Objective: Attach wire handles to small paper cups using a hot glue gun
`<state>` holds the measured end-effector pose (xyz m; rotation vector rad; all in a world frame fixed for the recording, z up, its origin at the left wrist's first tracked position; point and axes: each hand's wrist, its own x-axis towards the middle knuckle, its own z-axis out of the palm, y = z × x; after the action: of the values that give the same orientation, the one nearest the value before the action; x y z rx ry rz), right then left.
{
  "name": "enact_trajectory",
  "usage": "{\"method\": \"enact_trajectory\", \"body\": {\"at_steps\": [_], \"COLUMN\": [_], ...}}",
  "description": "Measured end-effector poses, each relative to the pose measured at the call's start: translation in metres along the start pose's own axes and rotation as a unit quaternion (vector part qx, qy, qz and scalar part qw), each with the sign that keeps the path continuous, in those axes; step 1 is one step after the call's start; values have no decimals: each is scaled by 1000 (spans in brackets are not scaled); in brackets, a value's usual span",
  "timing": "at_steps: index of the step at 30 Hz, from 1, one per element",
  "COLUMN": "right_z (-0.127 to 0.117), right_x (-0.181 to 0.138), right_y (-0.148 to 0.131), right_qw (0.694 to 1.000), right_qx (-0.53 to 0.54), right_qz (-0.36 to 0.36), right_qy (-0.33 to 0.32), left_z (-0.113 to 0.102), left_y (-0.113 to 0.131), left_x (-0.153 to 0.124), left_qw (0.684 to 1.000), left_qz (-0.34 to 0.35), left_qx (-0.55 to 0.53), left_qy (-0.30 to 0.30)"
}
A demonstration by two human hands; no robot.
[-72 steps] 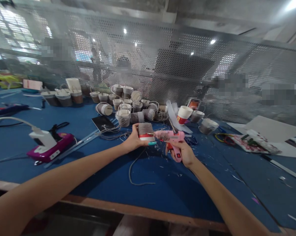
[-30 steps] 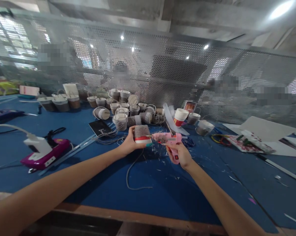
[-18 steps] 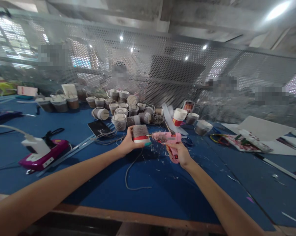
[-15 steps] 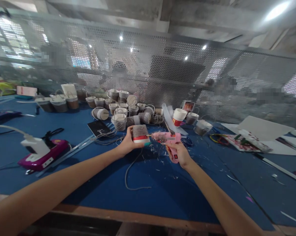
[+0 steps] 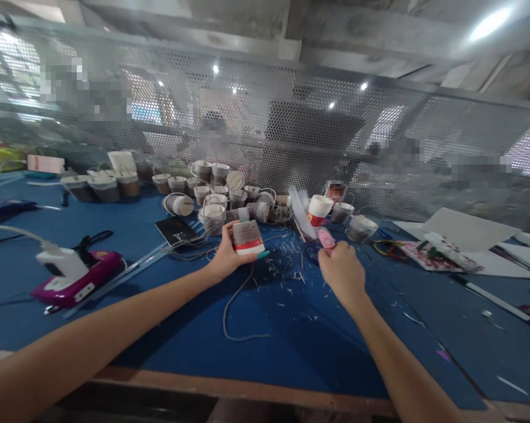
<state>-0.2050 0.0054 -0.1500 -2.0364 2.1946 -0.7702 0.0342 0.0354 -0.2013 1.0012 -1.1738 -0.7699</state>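
My left hand [image 5: 226, 254] is closed around a paper cup [image 5: 247, 236] wrapped partly in grey cord, its red and white band bare below. A loose tail of grey cord [image 5: 224, 317] hangs from it onto the blue table [image 5: 291, 358]. To the right, my right hand [image 5: 343, 271] grips a pink glue gun [image 5: 325, 238], which now points away from me, its grip hidden by the fingers. Just beyond it stands a stack of red and white paper cups [image 5: 319, 210].
Many cord-wrapped cups [image 5: 214, 218] crowd the back of the table. A purple power strip [image 5: 77, 281] with a white plug lies left, near a black phone [image 5: 175, 231]. White sheets [image 5: 468, 232] lie right. Glue scraps [image 5: 291, 273] are scattered mid-table.
My right hand has drawn the glue gun away from the cup to the right and turned its nozzle forward. The cup in my left hand has tilted slightly.
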Motion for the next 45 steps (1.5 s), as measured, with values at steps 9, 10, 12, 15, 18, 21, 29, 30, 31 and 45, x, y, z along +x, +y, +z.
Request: {"method": "enact_trajectory", "body": {"at_steps": [9,10,12,15,18,21,29,30,31,45], "right_z": [24,25,23,15,12,19,31,32,32,32], "right_x": [27,28,26,6,-29,-66,-89,-86,-82,-69], "right_y": [28,30,28,9,-17,-34,-40,-39,-39,-38], "right_qw": [974,974,976,981,934,727,664,668,673,728], "right_qx": [-117,-115,-118,-100,28,76,-1,-3,-7,-9], "right_qz": [187,185,148,-22,-356,-646,-718,-716,-711,-642], "right_qy": [51,67,105,167,3,-220,-208,-206,-202,-240], "left_z": [-4,-4,-3,-2,-2,-3,-3,-4,-4,-2], "left_y": [-2,-1,-1,0,-2,-4,-2,-3,-3,-1], "left_x": [7,6,5,4,5,7,5,6,6,5], "left_qw": [994,995,996,996,996,996,998,998,998,997], "left_qz": [29,27,30,34,29,22,-6,-5,-5,1], "left_qx": [-1,-2,-5,-3,3,13,3,2,2,10], "left_qy": [107,99,87,86,86,87,69,69,69,70]}}
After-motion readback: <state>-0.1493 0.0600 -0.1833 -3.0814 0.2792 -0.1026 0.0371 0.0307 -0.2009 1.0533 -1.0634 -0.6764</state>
